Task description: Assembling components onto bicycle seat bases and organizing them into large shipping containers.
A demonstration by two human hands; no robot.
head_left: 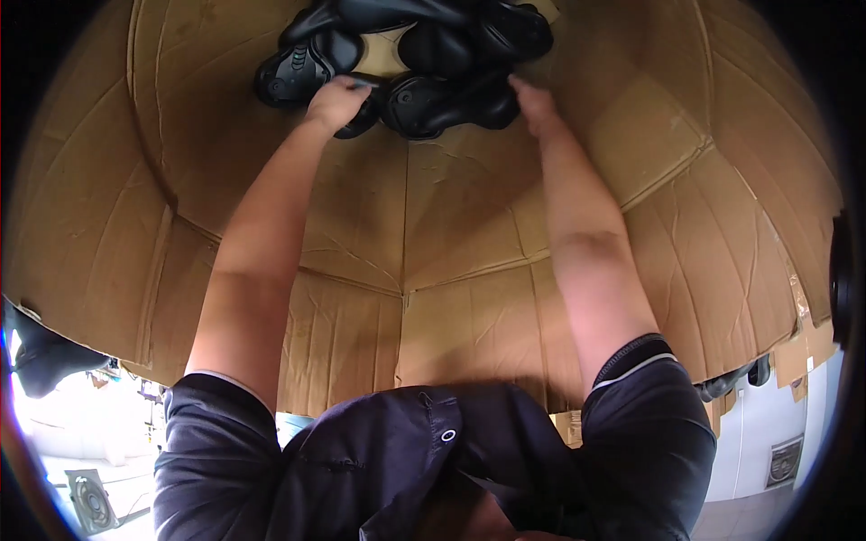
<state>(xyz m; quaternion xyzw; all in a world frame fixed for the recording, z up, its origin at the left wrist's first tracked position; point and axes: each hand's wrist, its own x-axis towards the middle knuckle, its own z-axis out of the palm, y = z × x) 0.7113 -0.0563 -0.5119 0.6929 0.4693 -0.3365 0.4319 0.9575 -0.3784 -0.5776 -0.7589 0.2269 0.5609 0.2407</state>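
Observation:
I am leaning deep into a large brown cardboard box (433,207). At its bottom lie several black moulded plastic parts (424,41). My left hand (336,99) is closed around one black part (365,104) at the near edge of the pile. My right hand (532,99) reaches down beside another black part (451,104) and touches its right end; its fingers are partly hidden. Both forearms stretch straight down into the box.
The box's creased walls and folded flaps (686,180) surround both arms. My dark shirt (424,460) fills the lower middle. Outside the box, a bright floor shows at lower left (81,469), and a white panel with a vent (785,460) at lower right.

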